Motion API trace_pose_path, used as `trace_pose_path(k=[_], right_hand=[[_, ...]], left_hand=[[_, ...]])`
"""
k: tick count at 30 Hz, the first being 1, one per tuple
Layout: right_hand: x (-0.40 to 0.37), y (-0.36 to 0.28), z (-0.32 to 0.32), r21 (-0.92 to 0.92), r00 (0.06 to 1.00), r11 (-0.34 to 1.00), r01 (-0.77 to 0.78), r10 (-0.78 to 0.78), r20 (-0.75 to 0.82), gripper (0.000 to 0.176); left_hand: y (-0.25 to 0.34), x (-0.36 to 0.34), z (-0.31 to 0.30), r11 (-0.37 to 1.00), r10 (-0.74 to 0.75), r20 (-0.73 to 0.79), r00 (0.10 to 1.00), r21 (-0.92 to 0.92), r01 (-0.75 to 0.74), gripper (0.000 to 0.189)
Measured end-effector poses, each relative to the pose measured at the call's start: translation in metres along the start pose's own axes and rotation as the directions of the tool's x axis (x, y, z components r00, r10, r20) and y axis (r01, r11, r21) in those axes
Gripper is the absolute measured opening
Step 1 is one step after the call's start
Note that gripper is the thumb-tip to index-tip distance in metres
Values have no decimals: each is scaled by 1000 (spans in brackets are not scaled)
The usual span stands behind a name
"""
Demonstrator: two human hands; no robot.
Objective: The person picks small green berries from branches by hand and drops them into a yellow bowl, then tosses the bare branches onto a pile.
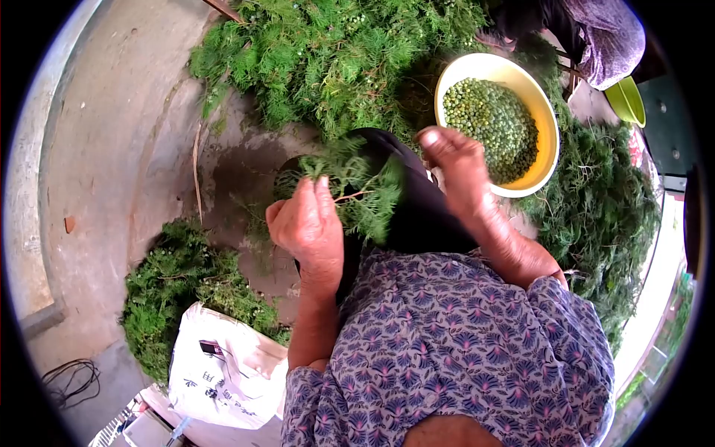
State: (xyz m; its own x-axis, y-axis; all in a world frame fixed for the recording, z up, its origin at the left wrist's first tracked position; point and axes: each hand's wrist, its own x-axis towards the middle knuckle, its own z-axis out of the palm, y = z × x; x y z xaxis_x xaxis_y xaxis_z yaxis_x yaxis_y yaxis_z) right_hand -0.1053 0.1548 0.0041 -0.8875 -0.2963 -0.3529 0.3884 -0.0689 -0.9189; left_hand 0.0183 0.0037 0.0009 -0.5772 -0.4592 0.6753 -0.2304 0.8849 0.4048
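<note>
My left hand [307, 227] is closed, pinching a feathery green conifer sprig [378, 200] by its twig over my dark trousers. The sprig's leafy end points right, partly blurred. My right hand [460, 165] is held at the near left rim of a cream-coloured basin [550, 145], its fingers curled together. Whatever those fingers hold, if anything, is too small to make out. Inside the basin lies a heap of small round green cones or berries [491, 127].
Beyond my knees spreads a large pile of green branches [335, 59]. More branches [596, 194] lie at right, and a smaller heap [179, 290] at left. A white sack [223, 372] is near my left elbow. Another person's patterned clothing [611, 41] and a green bowl [628, 100] appear upper right.
</note>
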Motion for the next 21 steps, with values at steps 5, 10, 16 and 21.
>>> trace_pose_path(k=[5, 10, 16, 21], right_hand=[[53, -6, -87, -282, 882, 903, 324, -397, -255, 26], [104, 29, -166, -694, 805, 683, 226, -533, -262, 41], [42, -4, -17, -402, 926, 836, 374, -315, 207, 28], [7, -6, 66, -273, 583, 561, 782, -502, 638, 30]], left_hand=[[-11, 11, -21, 965, -252, -36, 967, -86, 249, 12], [-30, 56, -50, 419, -813, -131, 567, -808, 413, 18], [-105, 48, -68, -348, -319, 142, 937, -937, 23, 26], [-131, 31, -32, -617, -80, 217, 973, -777, 122, 29]])
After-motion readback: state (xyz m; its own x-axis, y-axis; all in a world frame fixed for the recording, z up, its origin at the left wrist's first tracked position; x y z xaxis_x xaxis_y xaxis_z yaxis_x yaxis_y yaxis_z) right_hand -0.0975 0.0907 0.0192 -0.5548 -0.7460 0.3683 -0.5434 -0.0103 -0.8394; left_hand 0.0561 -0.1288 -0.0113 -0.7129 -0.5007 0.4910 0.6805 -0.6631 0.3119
